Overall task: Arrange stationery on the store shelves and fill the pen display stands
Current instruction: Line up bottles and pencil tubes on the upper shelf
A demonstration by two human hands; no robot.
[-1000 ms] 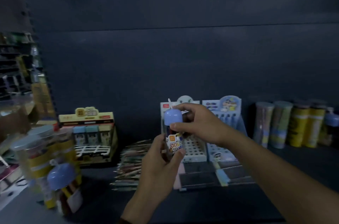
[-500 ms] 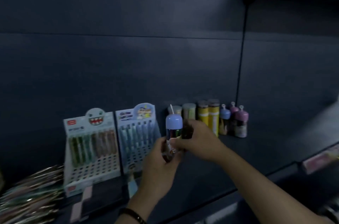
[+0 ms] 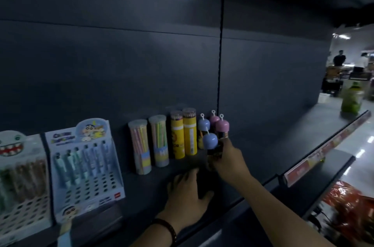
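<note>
My right hand grips a blue-capped pencil tube and holds it upright on the dark shelf, just in front of one more blue-capped tube and two pink-capped ones. Lower on the same shelf, my left hand hovers or rests palm down with fingers spread, holding nothing. Left of the tubes stand two yellow pencil cylinders and two clear pencil cylinders. At the far left are two pen display stands, one blue and one with a monster face.
A price-label rail runs along the shelf's front edge. A green bottle stands at the shelf's far right end. Below right lies a red-orange bag. People stand in the lit store background.
The view swung right along the shelf. My right hand carried the blue-capped tube to the group of capped tubes. My left hand let go of it and dropped toward the shelf.
</note>
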